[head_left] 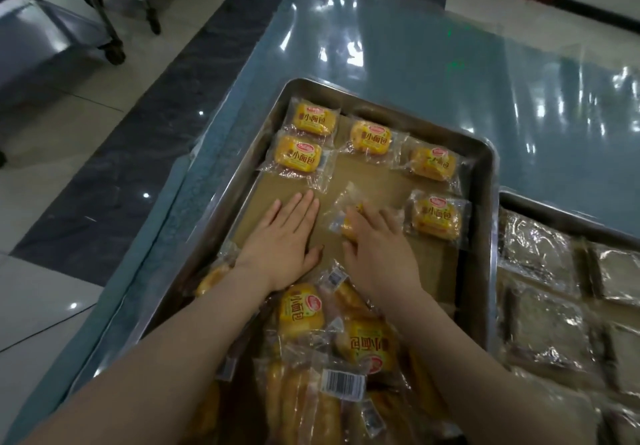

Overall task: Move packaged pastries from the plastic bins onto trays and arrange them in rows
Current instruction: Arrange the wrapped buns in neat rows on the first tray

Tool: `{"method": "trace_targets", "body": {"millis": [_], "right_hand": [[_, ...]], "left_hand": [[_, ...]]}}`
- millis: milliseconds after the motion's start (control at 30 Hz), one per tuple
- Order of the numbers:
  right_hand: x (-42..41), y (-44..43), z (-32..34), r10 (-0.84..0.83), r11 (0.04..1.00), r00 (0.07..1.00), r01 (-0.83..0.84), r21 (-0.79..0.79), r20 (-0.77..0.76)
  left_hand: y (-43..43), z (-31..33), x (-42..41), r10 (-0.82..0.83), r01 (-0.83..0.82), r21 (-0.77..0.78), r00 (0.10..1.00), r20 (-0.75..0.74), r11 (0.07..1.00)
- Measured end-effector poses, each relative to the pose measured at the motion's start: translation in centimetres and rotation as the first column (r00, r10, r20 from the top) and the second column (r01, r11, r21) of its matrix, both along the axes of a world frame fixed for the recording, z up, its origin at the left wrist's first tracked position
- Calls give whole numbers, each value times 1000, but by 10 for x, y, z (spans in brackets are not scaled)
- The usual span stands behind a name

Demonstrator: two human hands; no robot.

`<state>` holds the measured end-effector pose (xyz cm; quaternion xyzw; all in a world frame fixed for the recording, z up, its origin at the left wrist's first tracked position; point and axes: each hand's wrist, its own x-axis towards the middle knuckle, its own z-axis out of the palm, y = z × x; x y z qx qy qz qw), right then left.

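Head camera, looking down. A steel tray [485, 174] with a brown liner [363, 174] sat on a glossy, film-covered table [415, 64].

The left hand [284, 237] lay released and flat on the bare liner, fingers straight, holding nothing. The right hand [381, 254] had its fingers curled over one packet [341, 209] at the tray's centre, grasping it, though the packet was blurred.

To do this step well, that packet probably needed to slide into the gap left of the pastry by the right rim, label up and squared to its neighbours, with wrapper ends not overlapping.

Five placed pastries [370, 138] lay across the far part of the tray: small yellow buns in clear crinkly wrappers with printed yellow labels. Their rows were loose and uneven.

A loose pile [349, 340] of the same packets was heaped at the near end, some turned sideways or showing barcodes.

A second tray [554, 209] stood just to the right, holding clear-wrapped brownish items.
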<state>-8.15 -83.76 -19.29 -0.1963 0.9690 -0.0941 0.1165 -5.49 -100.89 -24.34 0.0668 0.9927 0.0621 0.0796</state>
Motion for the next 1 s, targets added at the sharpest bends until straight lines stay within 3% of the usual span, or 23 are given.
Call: {"method": "trace_targets", "body": {"millis": [133,267,433,533,633,833,933,1000], "right_hand": [[-11,-9,-7,112,992,991,-116,57,74],[-26,-10,3,11,995,995,-20,97,95],[-26,-4,18,-150,985,989,147,94,20],[-25,6,19,-30,999,992,26,-35,-120],[-21,15,20,219,970,973,-210,-120,66],[-28,32,16,266,960,924,-280,12,276],[-33,28,14,212,975,966,-219,30,148],[-33,18,12,1,1000,1000,-1,-16,8]], "left_hand": [[1,-1,-1,9,-9,-5,1000,-6,1000],[1,0,0,10,-10,-6,1000,1,1000],[0,3,-1,-3,3,2,1000,-8,1000],[0,3,-1,-5,5,-2,1000,-6,1000],[1,2,-2,-3,3,1,1000,-5,1000],[1,2,-2,2,-2,2,1000,-9,1000],[2,2,-2,2,-2,5,1000,-7,1000],[1,2,-3,2,-2,3,1000,-12,1000]]}}
